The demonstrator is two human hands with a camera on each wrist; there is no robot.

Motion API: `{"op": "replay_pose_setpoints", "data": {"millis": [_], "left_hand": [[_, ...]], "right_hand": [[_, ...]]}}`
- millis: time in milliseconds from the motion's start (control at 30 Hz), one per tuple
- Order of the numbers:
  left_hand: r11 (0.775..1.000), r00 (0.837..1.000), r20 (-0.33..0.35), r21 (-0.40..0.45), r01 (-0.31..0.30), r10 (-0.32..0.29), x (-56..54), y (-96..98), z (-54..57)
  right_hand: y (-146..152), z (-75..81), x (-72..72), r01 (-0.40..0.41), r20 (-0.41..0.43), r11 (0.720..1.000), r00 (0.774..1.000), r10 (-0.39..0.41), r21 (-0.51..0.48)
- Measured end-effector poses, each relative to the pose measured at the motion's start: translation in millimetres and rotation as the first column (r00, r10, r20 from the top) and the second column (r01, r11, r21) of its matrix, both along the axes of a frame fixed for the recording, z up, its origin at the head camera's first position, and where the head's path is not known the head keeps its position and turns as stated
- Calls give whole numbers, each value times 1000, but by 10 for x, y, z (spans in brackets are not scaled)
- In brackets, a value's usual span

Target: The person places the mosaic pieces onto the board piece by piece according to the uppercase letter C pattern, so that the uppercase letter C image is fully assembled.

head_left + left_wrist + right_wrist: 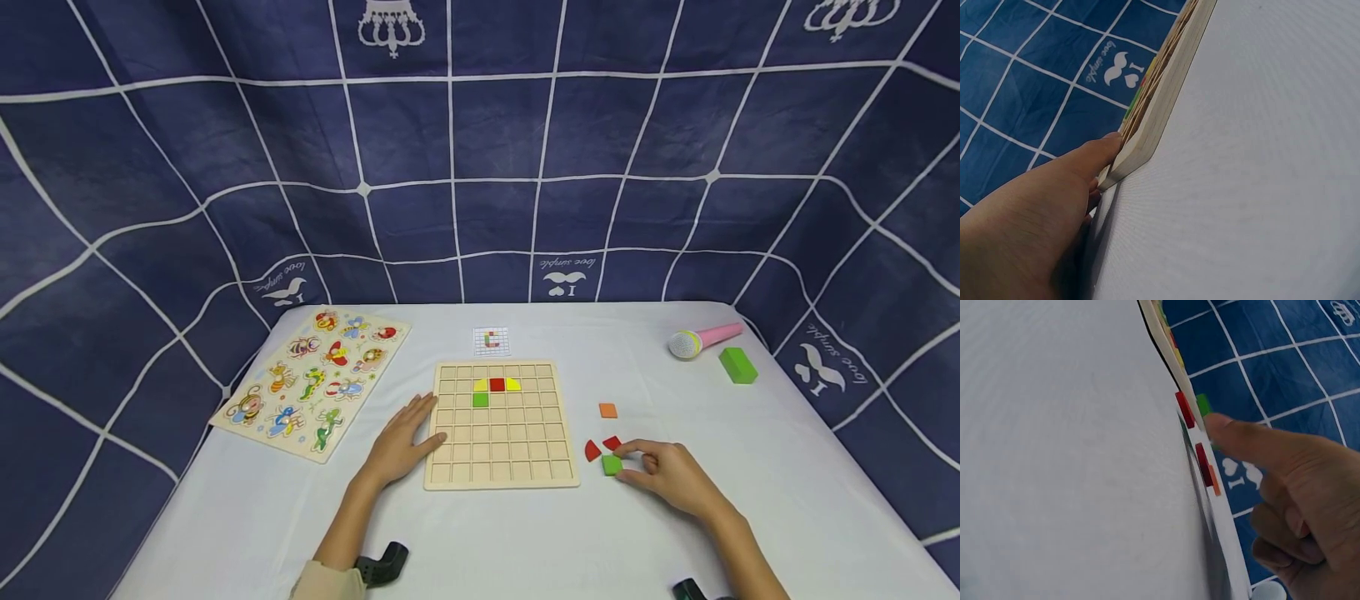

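Observation:
A wooden grid board (501,473) lies on the white table, with a red square (497,384), a green square (480,400) and two yellow rounded pieces in its upper cells. My left hand (399,440) rests against the board's left edge, fingers extended and thumb over the rim. To the right of the board, my right hand (671,477) pinches a loose green square tile (611,466) between thumb and index finger; in the right wrist view the green tile (1202,403) shows at the fingertip. Two red quarter-round pieces (592,450) and an orange square (607,410) lie close by.
A small pattern card (491,341) lies behind the board. At the left is a wooden insect puzzle (315,383). A pink toy microphone (705,338) and a green block (738,365) lie at the back right. A dark blue checked cloth (495,217) hangs behind the table.

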State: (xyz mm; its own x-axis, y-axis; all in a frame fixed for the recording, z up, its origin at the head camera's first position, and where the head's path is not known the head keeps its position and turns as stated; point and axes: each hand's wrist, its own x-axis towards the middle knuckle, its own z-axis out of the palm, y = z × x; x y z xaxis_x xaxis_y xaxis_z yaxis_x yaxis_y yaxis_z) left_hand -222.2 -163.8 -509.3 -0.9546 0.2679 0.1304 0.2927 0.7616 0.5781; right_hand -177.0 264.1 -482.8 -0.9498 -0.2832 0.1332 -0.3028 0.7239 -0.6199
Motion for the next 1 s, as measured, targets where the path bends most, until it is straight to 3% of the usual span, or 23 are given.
{"op": "replay_pose_setpoints", "data": {"millis": [233, 567, 800, 1000], "left_hand": [[1000, 1000, -8, 0, -3, 3, 14, -5, -3], [1000, 1000, 2, 6, -9, 9, 33, -3, 12], [1000, 1000, -7, 7, 3, -2, 9, -7, 18], [1000, 1000, -7, 0, 8, -8, 1, -9, 6]], "right_hand": [[-287, 76, -96, -25, -50, 1000, 998, 24, -20], [-951, 141, -329, -46, -188, 996, 980, 59, 71], [-1408, 168, -518, -18, -213, 1000, 977, 22, 20], [-1705, 102, -664, -27, -177, 999, 984, 30, 20]]}}
